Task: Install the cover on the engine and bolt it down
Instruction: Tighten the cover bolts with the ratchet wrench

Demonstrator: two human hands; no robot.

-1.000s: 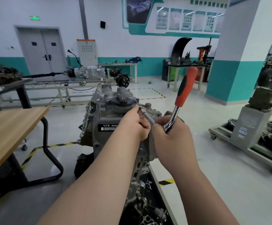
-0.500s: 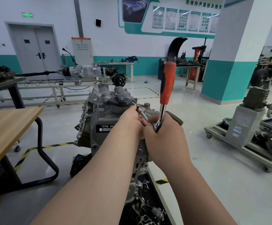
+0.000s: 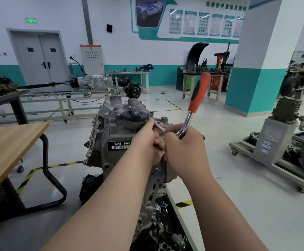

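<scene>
A wooden table (image 3: 8,145) stands near grey double doors (image 3: 40,60).

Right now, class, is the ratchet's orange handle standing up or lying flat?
Standing up, leaning right: the ratchet rises from the right hand gripping its head, while the left hand holds the extension bar.

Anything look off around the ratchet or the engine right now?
Nothing spilled or damaged. One oddity: the right hand grips the ratchet at its head, its orange handle sticking up free, while the left hand holds the extension bar at the engine.
</scene>
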